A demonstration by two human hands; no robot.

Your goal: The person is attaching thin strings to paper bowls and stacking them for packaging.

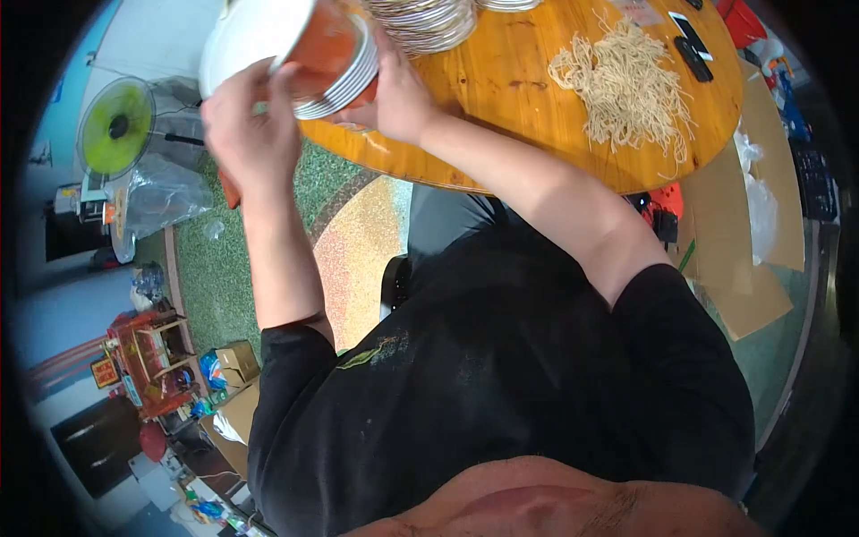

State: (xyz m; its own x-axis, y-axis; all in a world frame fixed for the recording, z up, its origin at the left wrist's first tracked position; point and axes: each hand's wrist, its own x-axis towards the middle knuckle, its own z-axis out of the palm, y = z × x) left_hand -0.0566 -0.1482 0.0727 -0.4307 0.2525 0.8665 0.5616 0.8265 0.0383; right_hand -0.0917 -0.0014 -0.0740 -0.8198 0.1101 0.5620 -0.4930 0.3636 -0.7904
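My left hand (253, 125) grips the rim of a white plate (246, 40) at the front of a tilted stack of round plates with orange centres (338, 63). My right hand (398, 94) holds that stack from the other side, over the near edge of the round wooden table (501, 89). A second stack of striped-rim plates (428, 22) rests on the table just beyond my right hand. A loose heap of pale raw noodles (626, 85) lies spread on the tabletop to the right.
Two phones (691, 45) lie near the table's far right edge. A green fan (114, 125) stands on the floor to the left beside a clear plastic bag (165, 192). Flattened cardboard (752, 224) lies right of the table. Boxes and red clutter (152, 353) sit lower left.
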